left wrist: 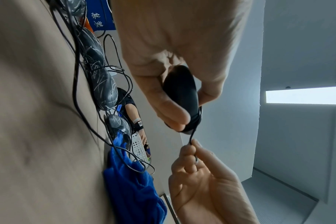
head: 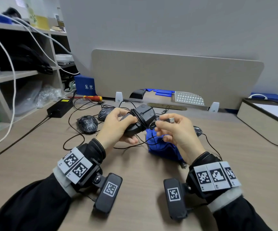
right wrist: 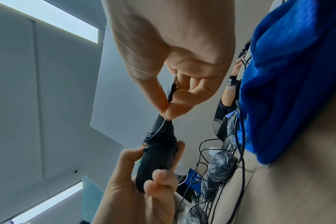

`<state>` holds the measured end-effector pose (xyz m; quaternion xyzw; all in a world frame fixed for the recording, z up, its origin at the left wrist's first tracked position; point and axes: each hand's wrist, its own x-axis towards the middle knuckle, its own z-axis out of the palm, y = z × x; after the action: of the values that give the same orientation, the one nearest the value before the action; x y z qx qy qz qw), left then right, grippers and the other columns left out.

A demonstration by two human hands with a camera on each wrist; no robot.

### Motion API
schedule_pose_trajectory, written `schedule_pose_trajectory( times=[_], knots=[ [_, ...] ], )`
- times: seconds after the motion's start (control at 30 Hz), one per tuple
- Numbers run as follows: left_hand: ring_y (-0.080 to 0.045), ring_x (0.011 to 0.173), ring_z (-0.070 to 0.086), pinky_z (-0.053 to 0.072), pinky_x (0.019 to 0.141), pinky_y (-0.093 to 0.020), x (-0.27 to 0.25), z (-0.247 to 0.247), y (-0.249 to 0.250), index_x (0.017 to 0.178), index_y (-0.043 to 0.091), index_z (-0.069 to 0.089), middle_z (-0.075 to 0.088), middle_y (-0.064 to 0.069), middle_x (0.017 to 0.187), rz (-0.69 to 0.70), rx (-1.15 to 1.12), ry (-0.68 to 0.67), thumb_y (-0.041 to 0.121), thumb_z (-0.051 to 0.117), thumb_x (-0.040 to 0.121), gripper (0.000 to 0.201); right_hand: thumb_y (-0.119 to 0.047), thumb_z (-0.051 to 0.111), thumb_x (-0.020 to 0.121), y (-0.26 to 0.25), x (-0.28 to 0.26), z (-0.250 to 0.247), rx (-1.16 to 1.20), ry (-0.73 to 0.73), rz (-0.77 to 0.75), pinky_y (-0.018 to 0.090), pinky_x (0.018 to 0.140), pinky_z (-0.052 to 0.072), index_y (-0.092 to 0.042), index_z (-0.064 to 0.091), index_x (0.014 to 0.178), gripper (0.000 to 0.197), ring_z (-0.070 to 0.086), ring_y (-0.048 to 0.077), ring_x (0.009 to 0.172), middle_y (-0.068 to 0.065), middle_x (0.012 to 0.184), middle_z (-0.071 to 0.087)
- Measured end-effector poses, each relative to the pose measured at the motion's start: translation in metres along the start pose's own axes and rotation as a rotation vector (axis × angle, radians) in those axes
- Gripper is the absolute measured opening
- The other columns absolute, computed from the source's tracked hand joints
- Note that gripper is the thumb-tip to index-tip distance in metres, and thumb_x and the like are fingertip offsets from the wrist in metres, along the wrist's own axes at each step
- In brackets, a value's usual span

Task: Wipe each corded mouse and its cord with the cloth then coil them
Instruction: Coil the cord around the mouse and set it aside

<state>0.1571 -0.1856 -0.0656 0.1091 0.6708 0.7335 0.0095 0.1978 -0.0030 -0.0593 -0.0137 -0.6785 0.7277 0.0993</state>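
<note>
The blue cloth (head: 164, 145) lies crumpled on the desk (head: 135, 172) beneath the hands; above it the left hand (head: 116, 125) curls round the black mouse (head: 140, 120), cord (head: 139, 116) coiled about its body; the right hand (head: 176, 130) pinches the USB plug (head: 171, 120); farther left lie two patterned mice (head: 87, 125)

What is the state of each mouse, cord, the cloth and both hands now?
black mouse: held up, cord wound around it.
USB plug: loose, pinched.
left hand: grips the black mouse.
right hand: pinches the cord end.
patterned mice: on desk, cords uncoiled.
blue cloth: crumpled on desk.
</note>
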Motion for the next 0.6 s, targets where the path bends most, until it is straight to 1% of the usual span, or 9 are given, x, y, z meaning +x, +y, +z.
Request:
schedule_pose_trajectory(
  times=[0.07,0.13,0.2,0.27,0.33,0.37,0.43,0.5,0.6],
  knots=[
    [-0.031,0.039,0.058,0.046,0.035,-0.026,-0.001,0.0,0.0,0.113,0.014,0.041,0.059,-0.019,0.084,0.032,-0.008,-0.015,0.003,0.054,0.095,0.025,-0.003,0.065,0.093,0.0,0.0,0.0,0.079,-0.035,-0.007,0.019,0.052,0.049,-0.007,0.066,0.103,0.01,0.064,0.015,0.063,0.009,0.075,0.072],
    [-0.031,0.041,0.059,0.048,0.037,-0.027,-0.003,0.001,0.001,0.121,0.021,0.043,0.06,-0.016,0.083,0.07,0.033,-0.058,0.003,0.051,0.097,0.031,-0.008,0.061,0.097,0.002,0.001,0.001,0.125,-0.067,-0.018,0.02,0.057,0.049,-0.005,0.067,0.107,0.012,0.064,0.013,0.067,0.007,0.078,0.073],
    [-0.031,0.042,0.059,0.049,0.037,-0.028,-0.004,0.002,0.001,0.123,0.022,0.046,0.061,-0.017,0.089,0.104,0.087,-0.105,0.002,0.05,0.097,0.032,-0.013,0.059,0.099,0.004,0.001,0.003,0.137,-0.088,-0.03,0.021,0.061,0.048,-0.005,0.07,0.105,0.015,0.062,0.011,0.07,0.003,0.079,0.071],
    [-0.031,0.041,0.059,0.049,0.036,-0.029,-0.005,0.002,0.002,0.12,0.019,0.044,0.06,-0.02,0.096,0.134,0.116,-0.11,0.003,0.051,0.097,0.029,-0.012,0.057,0.1,0.003,0.0,0.005,0.164,-0.098,-0.052,0.022,0.06,0.049,-0.004,0.07,0.102,0.016,0.063,0.011,0.073,0.003,0.084,0.069],
    [-0.033,0.042,0.06,0.049,0.035,-0.03,-0.006,0.001,0.002,0.117,0.017,0.04,0.058,-0.021,0.1,0.155,0.141,-0.096,0.003,0.053,0.097,0.028,-0.007,0.053,0.101,0.0,-0.001,0.006,0.216,-0.087,-0.083,0.022,0.055,0.05,-0.003,0.064,0.101,0.013,0.065,0.014,0.068,0.009,0.089,0.071],
    [-0.033,0.043,0.06,0.049,0.035,-0.03,-0.006,0.0,0.003,0.117,0.016,0.039,0.057,-0.022,0.101,0.164,0.164,-0.101,0.002,0.053,0.097,0.028,-0.005,0.05,0.102,-0.002,-0.001,0.006,0.22,-0.076,-0.097,0.023,0.051,0.049,-0.003,0.062,0.1,0.012,0.063,0.015,0.061,0.011,0.086,0.071],
    [-0.034,0.045,0.06,0.048,0.035,-0.029,-0.008,0.0,0.003,0.116,0.015,0.038,0.057,-0.024,0.102,0.183,0.216,-0.147,0.001,0.055,0.096,0.03,-0.003,0.047,0.103,-0.005,-0.001,0.007,0.151,-0.065,-0.097,0.023,0.042,0.043,-0.003,0.058,0.098,0.012,0.054,0.016,0.047,0.012,0.071,0.065],
    [-0.037,0.047,0.06,0.047,0.036,-0.03,-0.011,0.0,0.003,0.113,0.018,0.039,0.058,-0.02,0.105,0.216,0.272,-0.2,0.001,0.058,0.094,0.032,-0.007,0.051,0.102,-0.005,-0.003,0.007,0.016,-0.079,-0.061,0.021,0.038,0.037,0.0,0.06,0.099,0.012,0.047,0.014,0.039,0.009,0.061,0.059],
    [-0.041,0.05,0.062,0.048,0.037,-0.033,-0.012,0.001,0.003,0.109,0.026,0.043,0.061,-0.011,0.103,0.314,0.408,-0.231,0.008,0.064,0.088,0.034,-0.017,0.061,0.099,-0.002,-0.004,0.006,-0.102,-0.069,-0.009,0.021,0.036,0.035,0.009,0.062,0.098,0.026,0.045,0.014,0.037,0.01,0.058,0.058]
  ],
)
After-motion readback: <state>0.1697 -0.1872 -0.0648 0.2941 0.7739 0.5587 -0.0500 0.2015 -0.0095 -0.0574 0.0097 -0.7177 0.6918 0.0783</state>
